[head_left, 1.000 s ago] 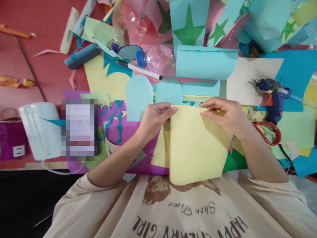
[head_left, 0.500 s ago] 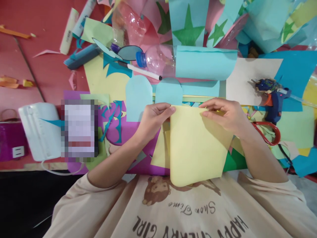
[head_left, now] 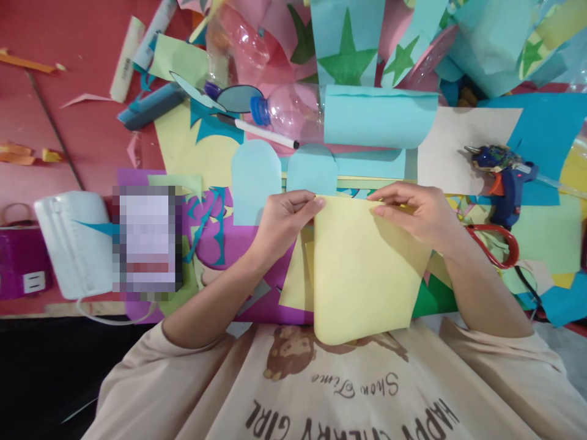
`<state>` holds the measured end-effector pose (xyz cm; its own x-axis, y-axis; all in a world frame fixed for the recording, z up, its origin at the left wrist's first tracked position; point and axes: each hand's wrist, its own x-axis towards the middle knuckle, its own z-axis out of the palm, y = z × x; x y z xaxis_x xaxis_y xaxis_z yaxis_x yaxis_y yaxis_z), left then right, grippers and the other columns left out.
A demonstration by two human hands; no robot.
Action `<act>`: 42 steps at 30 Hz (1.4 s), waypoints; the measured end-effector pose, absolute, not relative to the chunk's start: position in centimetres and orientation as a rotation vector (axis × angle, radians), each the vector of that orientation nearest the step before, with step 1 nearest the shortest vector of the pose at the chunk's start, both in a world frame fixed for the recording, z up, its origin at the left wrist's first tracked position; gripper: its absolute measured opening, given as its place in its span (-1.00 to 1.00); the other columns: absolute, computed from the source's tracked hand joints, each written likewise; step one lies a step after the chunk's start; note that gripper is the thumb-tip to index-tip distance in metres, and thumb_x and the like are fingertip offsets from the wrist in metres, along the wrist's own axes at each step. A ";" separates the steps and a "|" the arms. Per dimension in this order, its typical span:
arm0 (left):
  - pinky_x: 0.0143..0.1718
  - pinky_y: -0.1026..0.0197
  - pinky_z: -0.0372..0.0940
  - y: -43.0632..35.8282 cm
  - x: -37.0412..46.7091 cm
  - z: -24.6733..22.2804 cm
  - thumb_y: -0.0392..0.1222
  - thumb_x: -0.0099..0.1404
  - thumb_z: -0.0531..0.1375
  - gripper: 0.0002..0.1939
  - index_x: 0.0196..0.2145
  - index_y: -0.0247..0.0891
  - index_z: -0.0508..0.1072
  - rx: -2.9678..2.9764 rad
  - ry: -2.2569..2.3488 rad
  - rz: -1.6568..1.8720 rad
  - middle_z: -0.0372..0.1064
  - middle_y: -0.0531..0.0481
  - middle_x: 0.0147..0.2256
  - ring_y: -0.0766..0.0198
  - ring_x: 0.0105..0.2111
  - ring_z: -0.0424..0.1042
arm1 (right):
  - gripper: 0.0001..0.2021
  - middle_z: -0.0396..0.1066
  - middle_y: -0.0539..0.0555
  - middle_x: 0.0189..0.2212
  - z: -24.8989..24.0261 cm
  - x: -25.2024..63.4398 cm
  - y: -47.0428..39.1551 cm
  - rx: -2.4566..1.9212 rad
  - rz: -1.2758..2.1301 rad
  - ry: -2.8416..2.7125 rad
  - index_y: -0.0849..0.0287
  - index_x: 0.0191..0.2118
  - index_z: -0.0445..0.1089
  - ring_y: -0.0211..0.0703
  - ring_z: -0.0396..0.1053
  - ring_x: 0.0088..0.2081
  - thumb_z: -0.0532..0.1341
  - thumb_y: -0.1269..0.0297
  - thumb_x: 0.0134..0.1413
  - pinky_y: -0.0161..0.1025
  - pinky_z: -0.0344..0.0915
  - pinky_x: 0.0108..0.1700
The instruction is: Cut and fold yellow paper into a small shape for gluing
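My left hand (head_left: 287,223) pinches the yellow sheet (head_left: 367,269) at its far left corner, thumb closed over bent fingers; my right hand (head_left: 419,211) nips the same edge further along. The sheet is on my side of the bottle (head_left: 296,113). Right of the bottle is the glue gun (head_left: 509,192); just beside its neck, a pen (head_left: 266,132).

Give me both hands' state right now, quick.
Left hand: closed, pinching the yellow paper at its far left corner.
Right hand: closed on the same paper's far edge, thumb on its upper face.
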<state>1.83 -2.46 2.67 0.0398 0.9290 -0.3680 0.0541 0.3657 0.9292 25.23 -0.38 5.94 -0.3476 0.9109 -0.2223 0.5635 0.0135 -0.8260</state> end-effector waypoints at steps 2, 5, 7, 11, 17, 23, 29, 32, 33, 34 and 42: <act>-0.53 0.35 0.03 -2.4 1.8 2.7 -0.02 0.09 0.28 -0.70 -0.58 -0.32 0.42 1.000 1.370 0.873 0.17 0.10 -0.59 0.45 -0.56 0.11 | -0.80 0.52 -0.01 -0.42 5.9 25.2 -0.4 -1.504 1.278 -1.919 0.08 -0.21 0.54 -0.28 0.40 -0.45 0.28 0.15 0.08 -0.33 0.29 -0.41; -0.53 0.34 0.01 -2.4 1.8 2.8 -0.03 0.09 0.28 -0.71 -0.57 -0.31 0.41 1.011 1.376 0.871 0.17 0.10 -0.59 0.45 -0.57 0.10 | -0.81 0.54 0.00 -0.39 5.9 25.2 -0.4 -1.505 1.290 -1.906 0.08 -0.22 0.55 -0.27 0.43 -0.43 0.28 0.16 0.07 -0.33 0.31 -0.40; -0.53 0.34 0.02 -2.5 1.8 2.9 -0.03 0.09 0.28 -0.71 -0.57 -0.31 0.41 1.018 1.381 0.866 0.17 0.10 -0.59 0.45 -0.57 0.10 | -0.83 0.55 0.00 -0.38 5.9 25.2 -0.5 -1.512 1.298 -1.899 0.07 -0.23 0.55 -0.26 0.44 -0.42 0.28 0.18 0.07 -0.33 0.32 -0.40; -0.53 0.33 0.01 -2.5 1.8 2.9 -0.03 0.10 0.27 -0.72 -0.57 -0.31 0.41 1.039 1.382 0.860 0.16 0.10 -0.59 0.45 -0.57 0.09 | -0.83 0.55 -0.01 -0.40 6.0 25.2 -0.5 -1.505 1.316 -1.894 0.07 -0.22 0.55 -0.28 0.44 -0.42 0.28 0.18 0.07 -0.34 0.34 -0.40; -0.55 0.33 -0.04 -2.4 1.7 3.1 -0.05 0.11 0.25 -0.72 -0.57 -0.31 0.40 1.089 1.399 0.861 0.13 0.10 -0.60 0.46 -0.57 0.05 | -0.85 0.55 -0.01 -0.40 6.0 25.2 -0.4 -1.493 1.332 -1.885 0.08 -0.25 0.55 -0.27 0.45 -0.41 0.29 0.19 0.07 -0.34 0.36 -0.40; -0.56 0.32 -0.05 -2.4 1.8 3.2 -0.05 0.11 0.24 -0.72 -0.59 -0.30 0.38 1.120 1.430 0.854 0.10 0.11 -0.61 0.45 -0.57 0.03 | -0.83 0.55 -0.03 -0.41 6.1 25.2 -0.5 -1.481 1.384 -1.851 0.08 -0.23 0.55 -0.27 0.47 -0.40 0.28 0.18 0.08 -0.35 0.38 -0.38; -0.56 0.32 -0.04 -2.4 1.7 3.2 -0.04 0.10 0.24 -0.72 -0.59 -0.30 0.39 1.113 1.441 0.854 0.10 0.11 -0.61 0.44 -0.57 0.04 | -0.83 0.56 -0.01 -0.39 6.3 25.2 -0.5 -1.497 1.387 -1.860 0.06 -0.21 0.55 -0.24 0.49 -0.39 0.28 0.21 0.08 -0.34 0.40 -0.38; -0.57 0.32 -0.03 -2.4 1.7 3.3 -0.05 0.10 0.25 -0.72 -0.60 -0.30 0.39 1.116 1.443 0.866 0.11 0.11 -0.62 0.45 -0.58 0.04 | -0.84 0.57 -0.01 -0.38 6.2 25.1 -0.5 -1.496 1.391 -1.860 0.06 -0.22 0.56 -0.23 0.50 -0.37 0.27 0.21 0.08 -0.33 0.42 -0.35; -0.57 0.32 -0.03 -2.4 1.8 3.3 -0.06 0.10 0.26 -0.73 -0.60 -0.30 0.39 1.111 1.442 0.872 0.11 0.11 -0.62 0.45 -0.58 0.05 | -0.84 0.57 -0.01 -0.37 6.2 25.2 -0.5 -1.491 1.397 -1.856 0.06 -0.22 0.56 -0.23 0.50 -0.36 0.27 0.21 0.08 -0.33 0.42 -0.33; -0.56 0.32 -0.02 -2.4 1.8 3.3 -0.07 0.10 0.26 -0.73 -0.60 -0.30 0.40 1.105 1.438 0.878 0.13 0.11 -0.62 0.44 -0.58 0.06 | -0.83 0.57 -0.01 -0.36 6.1 25.2 -0.5 -1.482 1.405 -1.851 0.06 -0.22 0.56 -0.24 0.50 -0.35 0.27 0.20 0.08 -0.33 0.42 -0.32; -0.51 0.33 0.14 -2.5 1.7 3.3 -0.10 0.11 0.30 -0.77 -0.29 -0.26 0.59 1.051 1.321 0.900 0.36 0.08 -0.57 0.41 -0.57 0.23 | -0.81 0.57 0.01 -0.33 6.1 25.3 -0.4 -1.490 1.382 -1.886 0.08 -0.22 0.56 -0.23 0.49 -0.35 0.27 0.16 0.08 -0.30 0.43 -0.29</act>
<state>1.75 -2.47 3.32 0.0674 0.9498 -0.3056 0.0637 0.3015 0.9513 25.31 -0.45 6.12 -0.3746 0.8864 -0.2720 0.5265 -0.0381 -0.8493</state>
